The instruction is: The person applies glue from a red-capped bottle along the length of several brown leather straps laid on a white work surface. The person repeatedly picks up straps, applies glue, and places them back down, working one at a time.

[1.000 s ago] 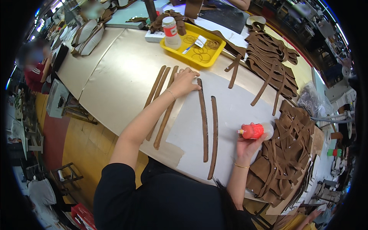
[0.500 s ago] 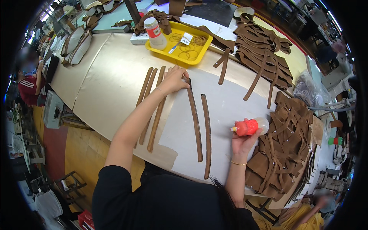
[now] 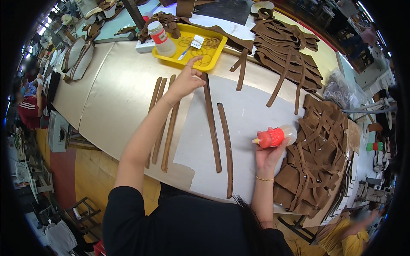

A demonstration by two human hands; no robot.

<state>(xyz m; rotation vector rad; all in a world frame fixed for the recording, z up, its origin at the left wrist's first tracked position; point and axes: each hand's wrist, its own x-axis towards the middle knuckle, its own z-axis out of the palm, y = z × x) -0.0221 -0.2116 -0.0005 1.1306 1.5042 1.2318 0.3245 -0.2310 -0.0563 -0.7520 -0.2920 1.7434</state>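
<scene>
My left hand (image 3: 186,82) pinches the upper end of a long narrow brown strip (image 3: 212,128), its index finger raised off it. A second brown strip (image 3: 226,149) lies just to the right, apart from it, on the grey part of the table. In my right hand (image 3: 267,158) a squeeze bottle (image 3: 272,137) with a red band and clear base lies on its side, its pale nozzle pointing left. Several more brown strips (image 3: 170,141) lie side by side under and left of my left forearm, which partly hides them.
A yellow tray (image 3: 218,59) at the back holds a jar (image 3: 161,42), rubber bands and a small white packet. Brown cut pieces are heaped at the right (image 3: 314,158) and the back right (image 3: 279,51). A clear plastic bag (image 3: 341,91) sits beyond them.
My left hand has moved away from me, and the strip at its fingertips has slid a little the same way. The index finger has lifted. The bottle stays in my right hand.
</scene>
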